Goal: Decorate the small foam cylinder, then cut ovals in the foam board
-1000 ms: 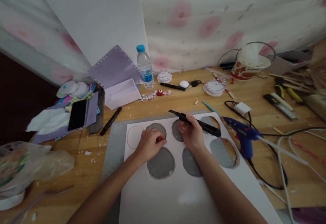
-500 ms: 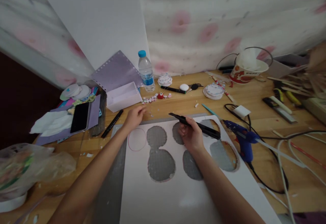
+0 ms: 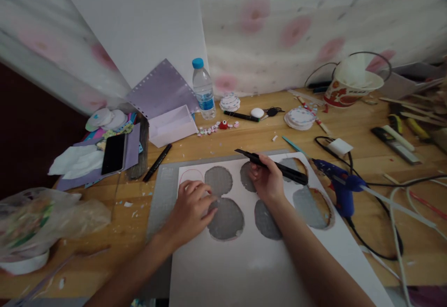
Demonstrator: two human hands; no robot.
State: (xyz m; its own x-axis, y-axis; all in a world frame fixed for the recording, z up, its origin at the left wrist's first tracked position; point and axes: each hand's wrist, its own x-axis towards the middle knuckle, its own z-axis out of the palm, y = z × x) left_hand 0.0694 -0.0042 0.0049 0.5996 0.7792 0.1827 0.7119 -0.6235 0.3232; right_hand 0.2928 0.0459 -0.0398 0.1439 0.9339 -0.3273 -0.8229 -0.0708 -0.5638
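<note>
My right hand [image 3: 268, 176] grips a black utility knife [image 3: 289, 172], its blade pointing up and to the left above the board. Fingers apart, my left hand [image 3: 192, 207] rests on or just over the left part of a white foam board or card sheet [image 3: 223, 269], and nothing shows in it. Several rounded holes are cut through the sheet, and the grey cutting mat [image 3: 162, 204] shows through most of them. A pink drawn circle [image 3: 191, 172] at the sheet's top left is partly covered by my left hand.
A blue glue gun [image 3: 340, 186] with its cord lies to the right. Behind the sheet stand a water bottle [image 3: 203, 90] and a white open box [image 3: 172, 125]. A black marker [image 3: 157, 162] and a phone [image 3: 113, 153] lie left. A paper tub [image 3: 349, 90] stands back right.
My left hand has moved from beyond the sheet's top edge down onto its left part, fingers spreading. My right hand still holds the knife in nearly the same place. The view has shifted slightly.
</note>
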